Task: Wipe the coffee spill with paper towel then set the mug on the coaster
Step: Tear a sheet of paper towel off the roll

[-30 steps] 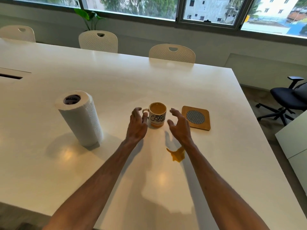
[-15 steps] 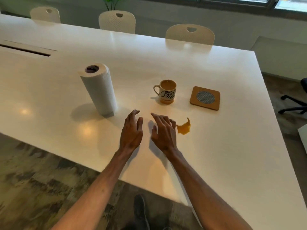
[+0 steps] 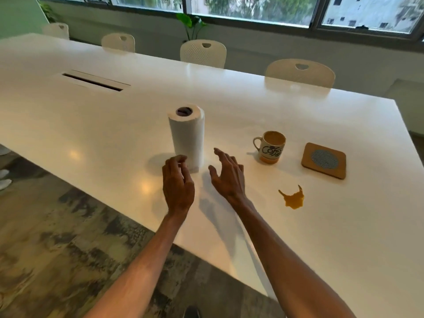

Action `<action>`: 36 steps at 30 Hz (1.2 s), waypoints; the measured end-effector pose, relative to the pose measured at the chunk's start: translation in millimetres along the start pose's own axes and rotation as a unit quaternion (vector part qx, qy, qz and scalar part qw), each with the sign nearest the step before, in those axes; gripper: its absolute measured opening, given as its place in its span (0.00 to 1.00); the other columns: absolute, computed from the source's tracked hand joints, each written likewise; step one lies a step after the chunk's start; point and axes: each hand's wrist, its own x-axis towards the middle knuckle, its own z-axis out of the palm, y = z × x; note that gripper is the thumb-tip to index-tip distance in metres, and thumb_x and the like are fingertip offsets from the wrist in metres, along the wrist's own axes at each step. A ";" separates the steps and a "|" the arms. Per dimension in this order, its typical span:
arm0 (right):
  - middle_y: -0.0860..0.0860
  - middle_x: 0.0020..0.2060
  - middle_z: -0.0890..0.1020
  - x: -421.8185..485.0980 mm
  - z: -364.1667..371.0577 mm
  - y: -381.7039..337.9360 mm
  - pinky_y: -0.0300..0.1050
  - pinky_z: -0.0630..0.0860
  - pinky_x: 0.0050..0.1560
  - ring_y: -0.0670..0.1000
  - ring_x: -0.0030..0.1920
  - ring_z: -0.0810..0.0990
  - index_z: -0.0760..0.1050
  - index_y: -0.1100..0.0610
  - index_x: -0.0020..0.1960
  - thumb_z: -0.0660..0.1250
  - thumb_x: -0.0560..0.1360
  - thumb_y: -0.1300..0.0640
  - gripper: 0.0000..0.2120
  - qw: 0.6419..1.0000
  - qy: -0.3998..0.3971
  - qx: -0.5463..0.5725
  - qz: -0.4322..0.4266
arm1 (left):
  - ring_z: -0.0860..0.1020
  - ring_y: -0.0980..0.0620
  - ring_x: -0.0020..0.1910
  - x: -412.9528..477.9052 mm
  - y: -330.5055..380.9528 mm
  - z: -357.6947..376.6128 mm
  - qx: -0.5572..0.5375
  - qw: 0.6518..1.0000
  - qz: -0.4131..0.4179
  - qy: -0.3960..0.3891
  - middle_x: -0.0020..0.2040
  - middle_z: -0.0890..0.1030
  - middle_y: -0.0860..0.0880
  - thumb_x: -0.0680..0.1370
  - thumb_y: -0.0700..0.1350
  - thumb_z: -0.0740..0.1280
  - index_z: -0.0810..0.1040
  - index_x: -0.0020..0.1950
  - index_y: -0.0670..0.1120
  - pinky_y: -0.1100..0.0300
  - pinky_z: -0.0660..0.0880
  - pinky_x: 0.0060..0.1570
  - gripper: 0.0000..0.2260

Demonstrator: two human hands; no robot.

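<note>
Head: hands (image 3: 177,187) (image 3: 228,177) open nr cylindrical towel roll (image 3: 188,136) (dimpled).

An office meeting room: long white table (image 3: 252,106), matching chairs (image 3: 203,52).

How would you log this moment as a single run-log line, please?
phase: reaching for paper towel roll | left hand: open, empty | right hand: open, empty | coffee spill: unwiped | mug: beside coaster
</note>
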 end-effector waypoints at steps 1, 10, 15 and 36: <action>0.50 0.76 0.77 11.3 3.1 -8.0 0.59 0.73 0.71 0.54 0.72 0.76 0.66 0.50 0.82 0.68 0.81 0.45 0.32 1.000 0.000 0.011 0.004 | 0.77 0.49 0.64 10.2 -1.3 -2.2 -0.005 1.000 0.001 0.009 0.64 0.79 0.49 0.88 0.46 0.61 0.74 0.69 0.51 0.50 0.79 0.61 0.10; 0.49 0.74 0.79 81.5 11.6 -57.7 0.59 0.79 0.67 0.56 0.70 0.81 0.64 0.47 0.82 0.70 0.79 0.35 0.36 0.988 0.033 0.149 0.018 | 0.75 0.46 0.74 99.3 14.1 4.8 -0.090 0.996 -0.008 -0.025 0.78 0.71 0.49 0.81 0.59 0.71 0.61 0.82 0.52 0.45 0.79 0.69 0.34; 0.50 0.54 0.89 80.3 9.5 -49.9 0.59 0.86 0.52 0.55 0.50 0.86 0.81 0.50 0.66 0.65 0.85 0.53 0.12 0.984 0.076 0.160 0.026 | 0.78 0.44 0.72 113.0 10.1 16.3 -0.085 0.996 0.005 -0.036 0.78 0.74 0.47 0.77 0.62 0.77 0.60 0.83 0.48 0.46 0.81 0.67 0.43; 0.48 0.45 0.88 55.6 -59.3 6.0 0.44 0.86 0.39 0.45 0.42 0.89 0.85 0.55 0.56 0.67 0.80 0.68 0.13 0.926 0.116 0.336 0.129 | 0.80 0.58 0.65 147.4 13.1 7.9 -0.105 0.993 0.034 -0.048 0.65 0.80 0.58 0.77 0.65 0.74 0.75 0.63 0.55 0.53 0.79 0.62 0.21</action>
